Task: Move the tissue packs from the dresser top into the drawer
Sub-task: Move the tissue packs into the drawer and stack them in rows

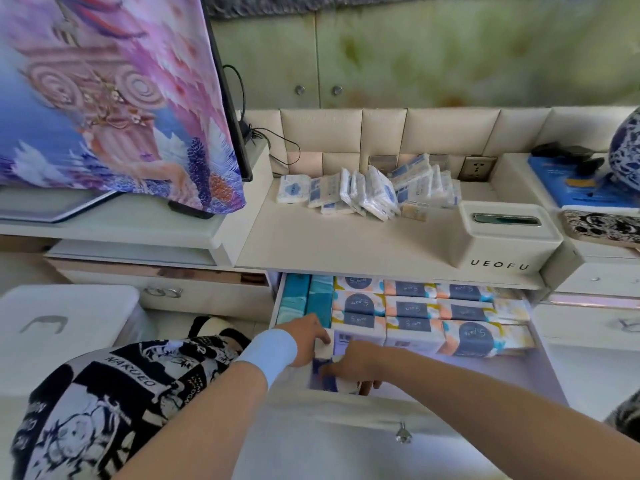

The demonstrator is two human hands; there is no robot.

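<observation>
White-blue tissue packs (leaning, jumbled) on dresser top; drawer open.

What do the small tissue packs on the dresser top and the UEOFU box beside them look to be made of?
Tissue packs: thin glossy plastic film, judging by the crinkled, shiny white-and-blue wrappers. UEOFU box: likely matte hard plastic, given its smooth cream walls, rounded edges and moulded slot on top; coated wood cannot be ruled out.

The scene was evenly and softly lit, bright on the pale dresser top, with only faint shadows. Wide-angle bending curved the edges. The whole frame looked slightly soft, and the printed cloth at upper left was smeared.
</observation>
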